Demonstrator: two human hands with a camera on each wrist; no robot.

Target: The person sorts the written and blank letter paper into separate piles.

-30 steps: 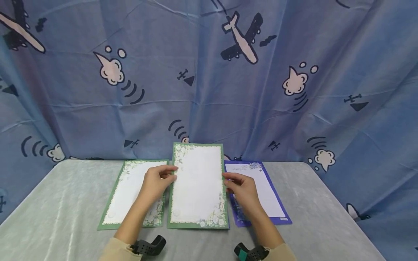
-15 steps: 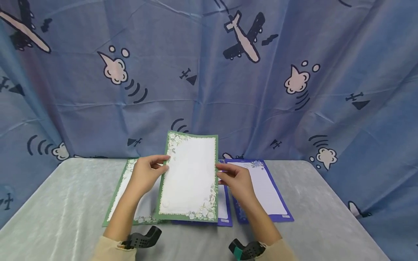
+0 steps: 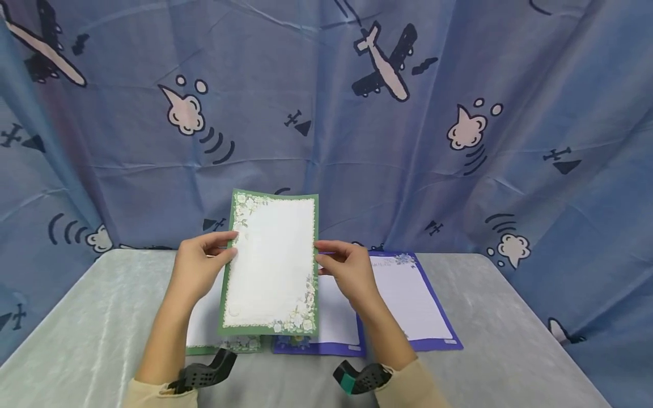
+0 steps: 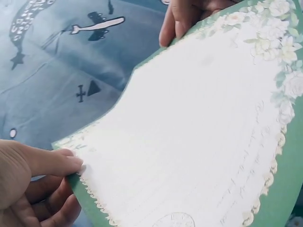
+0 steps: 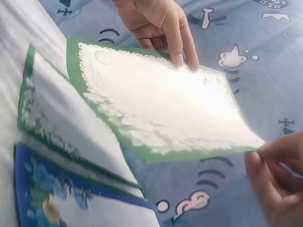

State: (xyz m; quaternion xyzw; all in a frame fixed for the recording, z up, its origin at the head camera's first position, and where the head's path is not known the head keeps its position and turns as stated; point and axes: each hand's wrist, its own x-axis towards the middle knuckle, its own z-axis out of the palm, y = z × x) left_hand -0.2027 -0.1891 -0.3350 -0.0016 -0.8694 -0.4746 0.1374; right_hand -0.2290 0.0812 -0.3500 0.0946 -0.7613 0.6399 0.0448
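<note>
Paper (image 3: 272, 263), green-bordered, hung clear above the table (image 3: 492, 334), bowed slightly, caught at both sides! Left hand (image 3: 196, 266) pinched its edge near nine o'clock, right hand (image 3: 352, 272) its edge near three. From where I stood, a second green sheet (image 3: 204, 317) peeped out beneath at seven o'clock, a blue-bordered sheet (image 3: 336, 317) at five, and another blue sheet (image 3: 418, 300) lay farther out towards four. This looked to me like the step of holding the paper aloft, not yet laid anywhere. The next move, I reckoned, called for both pinches to travel together, evenly, or the thin paper could buckle.
</note>
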